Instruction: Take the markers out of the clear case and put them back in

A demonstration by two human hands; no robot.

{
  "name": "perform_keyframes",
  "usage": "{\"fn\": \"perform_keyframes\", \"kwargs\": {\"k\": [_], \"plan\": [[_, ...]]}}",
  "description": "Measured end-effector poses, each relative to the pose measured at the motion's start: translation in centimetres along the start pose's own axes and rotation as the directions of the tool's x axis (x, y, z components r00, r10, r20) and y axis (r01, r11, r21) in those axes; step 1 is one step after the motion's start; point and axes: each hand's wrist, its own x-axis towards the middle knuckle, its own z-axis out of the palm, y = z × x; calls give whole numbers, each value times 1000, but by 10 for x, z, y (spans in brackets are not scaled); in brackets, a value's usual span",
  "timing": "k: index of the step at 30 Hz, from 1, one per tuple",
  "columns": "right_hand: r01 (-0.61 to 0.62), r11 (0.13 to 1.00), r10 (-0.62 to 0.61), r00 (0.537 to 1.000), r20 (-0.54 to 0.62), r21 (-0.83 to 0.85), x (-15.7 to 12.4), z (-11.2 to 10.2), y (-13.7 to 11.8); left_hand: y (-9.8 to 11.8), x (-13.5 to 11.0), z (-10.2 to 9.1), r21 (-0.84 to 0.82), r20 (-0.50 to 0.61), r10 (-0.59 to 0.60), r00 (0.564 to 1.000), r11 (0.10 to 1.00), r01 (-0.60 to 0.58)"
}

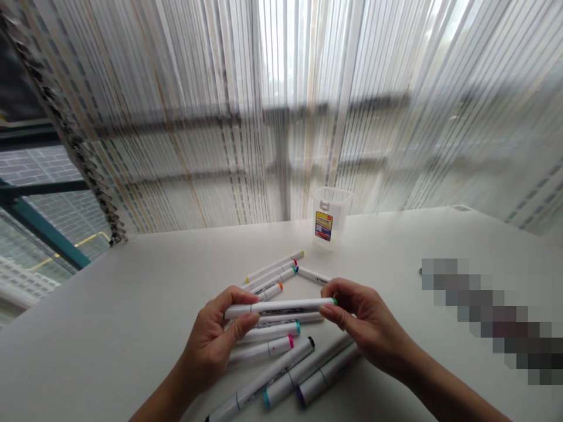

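Window [48, 170]: at your far left, past the curtain's edge; brickwork shows outside, crossed by a teal bar [48, 228].
Curtain [189, 129]: sheer and striped, hanging along the counter's far side, daylight coming through.
Counter [132, 310]: white, broad, running beneath your hands and away to the right.
Left grip [213, 337]: your thumb and fingers are closed on the green-ended marker [288, 306], near its left end.
Marker position: above the loose markers [268, 350], nearly level, spanning your two hands.
Loose markers: white barrels lying at various angles; visible ends include orange, pink, turquoise, black and purple.
Container [334, 214]: upright near the far edge, open-topped; pale background shows through its translucent walls. The front label [324, 227] carries a red car.
Right grip [363, 310]: your thumb and fingertips pinch the green end.
Pixelated strip [484, 319]: far right; contents cannot be told.
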Motion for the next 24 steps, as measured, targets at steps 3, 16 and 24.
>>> {"fn": "perform_keyframes", "kwargs": {"k": [3, 16, 24], "plan": [[-3, 1000, 3, 1000, -8, 2, 0, 0, -1, 0, 0, 1, -4, -6, 3, 1000, 1000, -3], [-56, 995, 46, 993, 111, 88, 4, 0, 3, -2, -2, 0, 27, -66, 101, 993, 995, -100], [-16, 990, 8, 998, 61, 139, 5, -5, 4, -1, -2, -1, -16, -102, 130, 986, 991, -132]]}}
